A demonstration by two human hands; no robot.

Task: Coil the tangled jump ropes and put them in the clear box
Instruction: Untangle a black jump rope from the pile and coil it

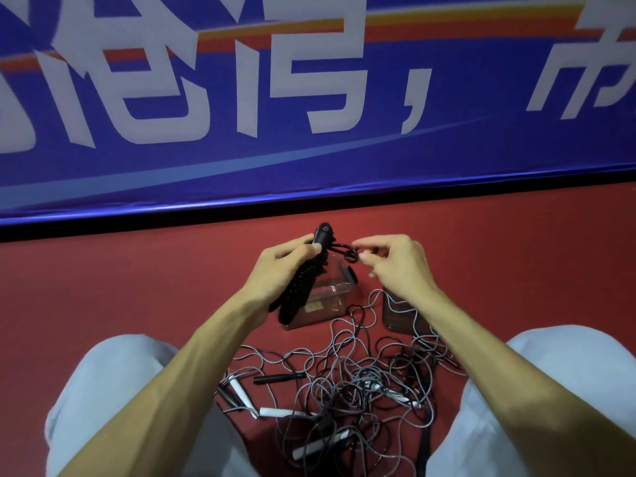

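Black jump rope (303, 287), tight coils around its handle (323, 235), small end loop (351, 255)

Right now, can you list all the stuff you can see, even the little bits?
banner: one, blue with white characters and orange stripes, across the back
floor: one, red, under everything
clear box: one, see-through, on the floor below the hands
flat panel: one, dark brownish, right of the clear box, possibly its lid
tangled ropes: too knotted to count, grey, between the knees
white handles: at least three, white, in the tangle
black handle: at least one, black, left side of the tangle
wound rope: one, black, held above the clear box
knees: two, pale trousers, bottom corners
left hand: grips the wound rope
right hand: pinches the wound rope's loose loop
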